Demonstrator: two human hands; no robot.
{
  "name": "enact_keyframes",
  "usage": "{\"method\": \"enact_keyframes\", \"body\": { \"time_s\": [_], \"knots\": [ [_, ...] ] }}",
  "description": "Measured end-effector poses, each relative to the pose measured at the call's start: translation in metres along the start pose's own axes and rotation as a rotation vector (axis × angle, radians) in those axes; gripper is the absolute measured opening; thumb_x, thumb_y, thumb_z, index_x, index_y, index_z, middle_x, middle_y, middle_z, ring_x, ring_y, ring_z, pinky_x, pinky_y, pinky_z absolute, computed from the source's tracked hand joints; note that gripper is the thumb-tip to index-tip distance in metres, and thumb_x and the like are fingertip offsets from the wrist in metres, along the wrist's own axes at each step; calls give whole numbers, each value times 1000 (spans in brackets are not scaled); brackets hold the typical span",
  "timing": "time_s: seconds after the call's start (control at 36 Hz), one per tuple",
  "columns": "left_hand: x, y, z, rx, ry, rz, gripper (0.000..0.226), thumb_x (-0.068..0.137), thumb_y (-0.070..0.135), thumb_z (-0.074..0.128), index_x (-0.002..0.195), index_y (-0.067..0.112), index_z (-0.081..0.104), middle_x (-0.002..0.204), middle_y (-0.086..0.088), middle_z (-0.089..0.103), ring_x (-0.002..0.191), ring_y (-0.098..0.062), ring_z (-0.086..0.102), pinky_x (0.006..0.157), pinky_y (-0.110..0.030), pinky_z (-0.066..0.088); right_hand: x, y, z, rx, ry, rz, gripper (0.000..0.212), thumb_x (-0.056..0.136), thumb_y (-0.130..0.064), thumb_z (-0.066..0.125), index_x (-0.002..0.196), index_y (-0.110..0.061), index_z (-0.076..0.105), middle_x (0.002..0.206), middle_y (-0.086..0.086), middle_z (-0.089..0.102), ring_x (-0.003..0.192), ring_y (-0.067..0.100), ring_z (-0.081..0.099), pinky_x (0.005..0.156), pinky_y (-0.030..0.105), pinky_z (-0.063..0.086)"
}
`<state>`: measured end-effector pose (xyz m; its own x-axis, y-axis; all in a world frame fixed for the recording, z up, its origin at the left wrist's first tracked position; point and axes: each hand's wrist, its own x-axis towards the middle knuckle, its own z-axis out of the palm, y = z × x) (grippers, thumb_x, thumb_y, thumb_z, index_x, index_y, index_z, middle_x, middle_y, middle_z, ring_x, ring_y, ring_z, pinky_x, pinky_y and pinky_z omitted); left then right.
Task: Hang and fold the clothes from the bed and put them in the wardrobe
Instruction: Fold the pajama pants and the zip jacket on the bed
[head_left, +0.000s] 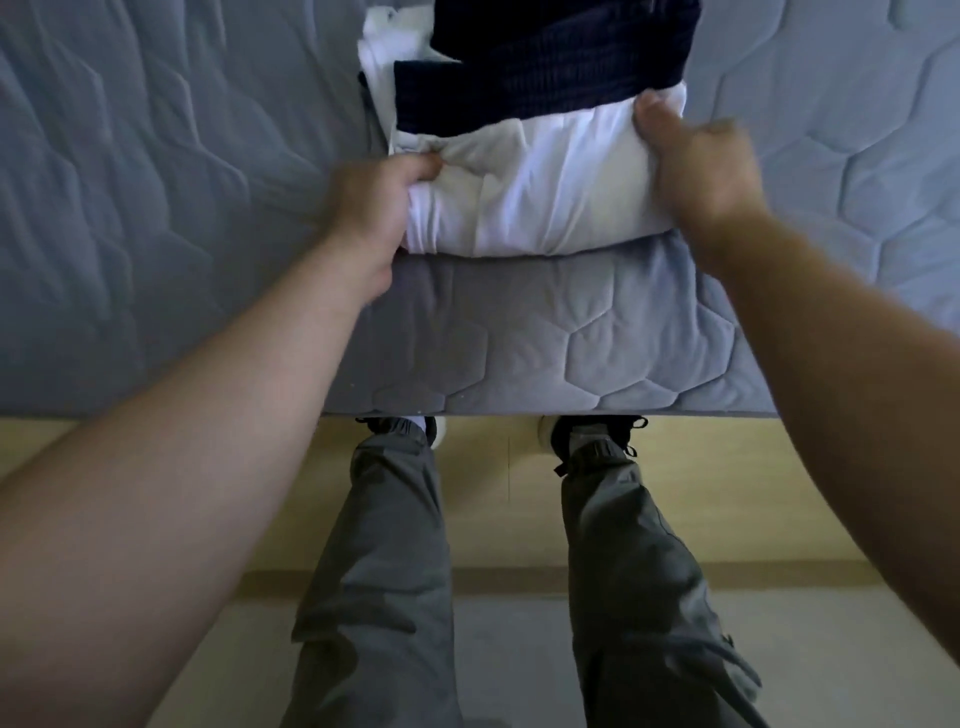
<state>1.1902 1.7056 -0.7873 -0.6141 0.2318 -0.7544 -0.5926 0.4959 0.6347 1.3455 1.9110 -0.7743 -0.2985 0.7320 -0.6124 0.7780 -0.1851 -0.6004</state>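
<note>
A folded white garment (540, 182) lies on the grey quilted bed (519, 338), near its front edge. My left hand (374, 208) grips the garment's left end, thumb on top. My right hand (696, 166) grips its right end, slightly blurred. Behind it a dark navy ribbed garment (545, 57) lies partly over the white one. More white cloth (384, 47) shows at the navy garment's left side.
The bed's front edge (519, 413) runs across the middle of the view. Below it are my legs in grey trousers (384, 571) and dark shoes on a pale wooden floor (498, 499). The wardrobe is out of view.
</note>
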Motion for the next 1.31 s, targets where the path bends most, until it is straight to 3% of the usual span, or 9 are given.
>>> {"method": "enact_keyframes", "body": {
  "time_s": [0.08,0.14,0.28,0.42,0.64,0.72,0.81,1.03,1.31],
  "knots": [
    [-15,9,1,134,30,91,6,76,14,71,80,17,73,87,-2,76,86,-17,73,81,-39,60,-16,-6,-3,-97,-6,-7,55,87,-64,57,58,-18,49,55,-11,49,53,4,48,56,27,39],
    [-26,19,0,224,11,172,27,69,9,67,91,24,66,91,4,72,90,-15,69,84,-37,58,-26,-10,-8,-140,-22,-79,37,88,-61,54,86,-25,59,75,-15,58,73,5,57,69,29,46],
    [-36,41,7,151,-86,239,37,68,32,68,104,23,65,96,11,71,91,-6,67,78,-26,52,-53,-33,-10,-72,-20,-272,62,86,-64,56,140,-35,45,120,-21,58,99,-9,55,76,5,39],
    [-37,38,15,443,90,376,24,94,41,62,104,19,62,89,16,64,84,-5,62,66,-9,42,-55,-34,5,-110,65,-200,40,90,-66,54,106,-29,52,85,-27,54,76,-15,53,60,2,38],
    [-40,46,5,433,139,220,63,87,73,50,52,20,50,53,9,55,65,-16,59,61,-29,43,-35,-13,12,-236,169,-40,48,97,-65,38,90,-20,54,73,-14,52,67,6,49,57,24,31],
    [-42,48,-2,202,-201,139,36,80,53,68,83,17,71,88,-2,74,93,-22,70,85,-39,54,-29,-11,9,-242,150,22,57,100,-63,34,108,-13,61,99,-1,64,92,21,56,76,29,34],
    [-45,46,-16,109,-224,119,21,78,23,76,97,15,74,98,-3,77,96,-21,73,85,-38,59,-26,-16,6,-221,136,44,60,101,-62,30,115,-13,62,112,4,65,101,24,57,80,30,35],
    [-35,37,-11,549,214,72,47,86,60,63,85,13,58,87,-2,62,81,-23,61,65,-30,46,-26,-30,13,-258,77,57,47,103,-60,26,95,-22,53,74,-11,46,71,14,46,65,31,33],
    [-12,58,7,660,174,-74,101,68,81,64,140,12,47,134,-5,60,117,-26,62,96,-34,49,-11,-23,23,-223,80,265,77,96,-72,24,144,-14,37,146,15,45,128,35,48,106,46,38]
  ]
}}
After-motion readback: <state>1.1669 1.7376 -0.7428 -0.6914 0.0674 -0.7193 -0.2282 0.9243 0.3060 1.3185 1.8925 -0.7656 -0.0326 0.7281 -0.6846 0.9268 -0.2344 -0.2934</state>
